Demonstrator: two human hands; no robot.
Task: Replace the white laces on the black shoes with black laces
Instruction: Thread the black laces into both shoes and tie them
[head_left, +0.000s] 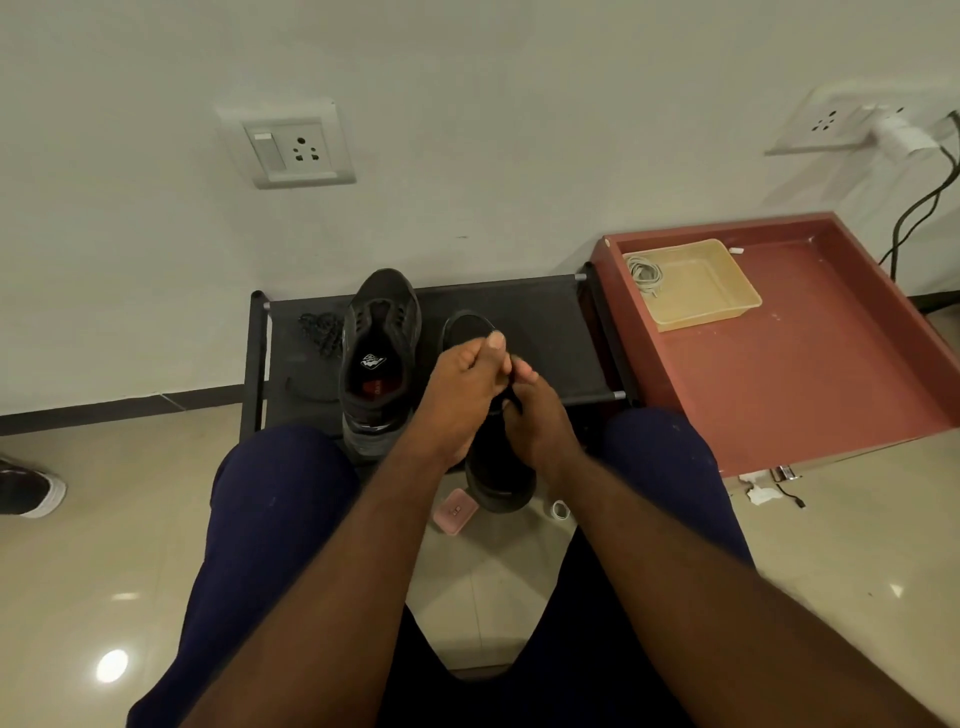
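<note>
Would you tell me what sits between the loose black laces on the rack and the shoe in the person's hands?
In the head view, the other black shoe stands between the black laces and the held shoe.

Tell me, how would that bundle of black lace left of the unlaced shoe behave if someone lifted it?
Probably floppy: the black lace lies in a loose tangle on the rack, so it would likely droop and unravel. It looks thin, so likely very light. Pushed, it would probably bunch up.
</note>
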